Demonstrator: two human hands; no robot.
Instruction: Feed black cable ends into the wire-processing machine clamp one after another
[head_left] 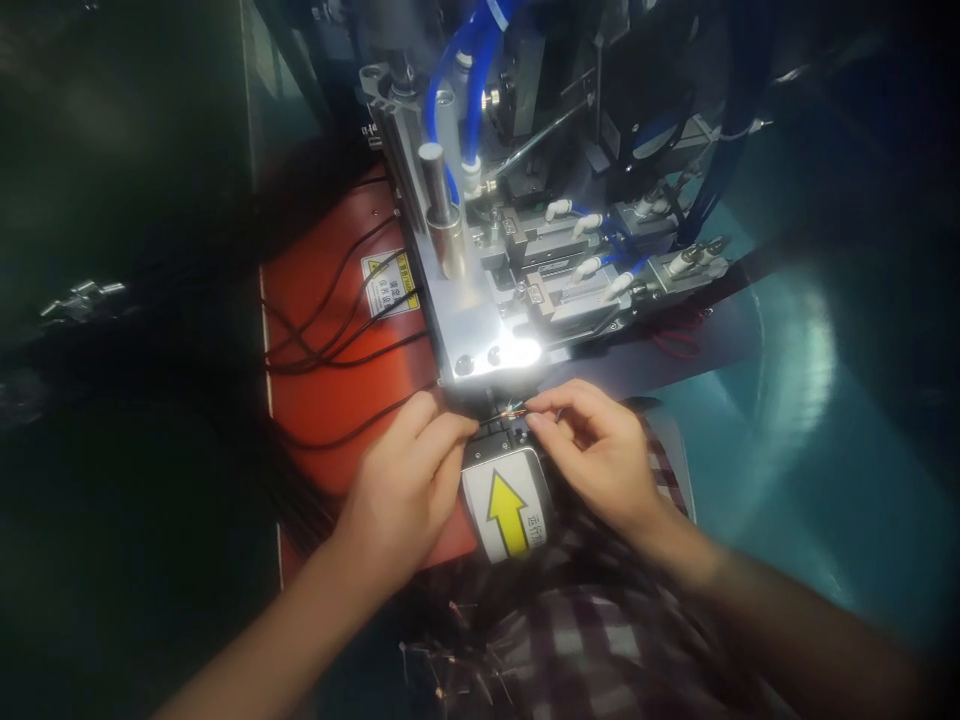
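Observation:
Between my two hands, at the front of a metal machine head [450, 300], lies a thin cable end with fine coloured wires [514, 410]. My left hand [405, 485] is closed, thumb and forefinger pinching the cable just left of the wires. From the other side my right hand [596, 450] pinches the coloured wire tips between thumb and forefinger. Below the fingertips sits a small dark fixture [495, 440], and in front of it a white label with a yellow arrow [508, 508]. The exact grip on the separate wires is too small to make out.
An orange-red base plate [330, 400] carries several black cables [337, 350] and a warning label [390, 283]. Blue air tubes [480, 80] and pneumatic cylinders [577, 290] stand behind and to the right. Thin wire pieces [450, 665] lie near the checked cloth [577, 640].

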